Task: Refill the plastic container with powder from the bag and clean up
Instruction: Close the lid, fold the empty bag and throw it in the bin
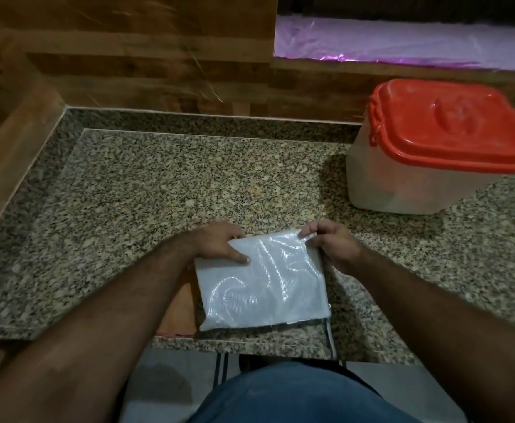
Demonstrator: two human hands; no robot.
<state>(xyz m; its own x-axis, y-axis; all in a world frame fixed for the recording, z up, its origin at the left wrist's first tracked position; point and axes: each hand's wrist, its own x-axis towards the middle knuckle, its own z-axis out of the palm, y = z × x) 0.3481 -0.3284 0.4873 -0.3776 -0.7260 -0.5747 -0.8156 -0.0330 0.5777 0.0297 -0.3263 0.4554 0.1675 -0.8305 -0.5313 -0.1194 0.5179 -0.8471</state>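
Observation:
A white, shiny plastic bag [262, 282] lies flat near the front edge of the speckled granite counter [158, 190]. My left hand [216, 244] rests on the bag's far left corner, thumb pressed on its top. My right hand [331, 242] pinches the far right corner between thumb and fingers. The translucent plastic container [415, 178] with a red lid [445, 126] stands at the back right, lid on, well apart from both hands.
Wood-panelled walls [128, 56] close the counter at the back and left. A purple-lit shelf [402, 41] runs behind the container. A brown patch [178, 312] shows under the bag's left side. Bare granite stretches left and behind the bag.

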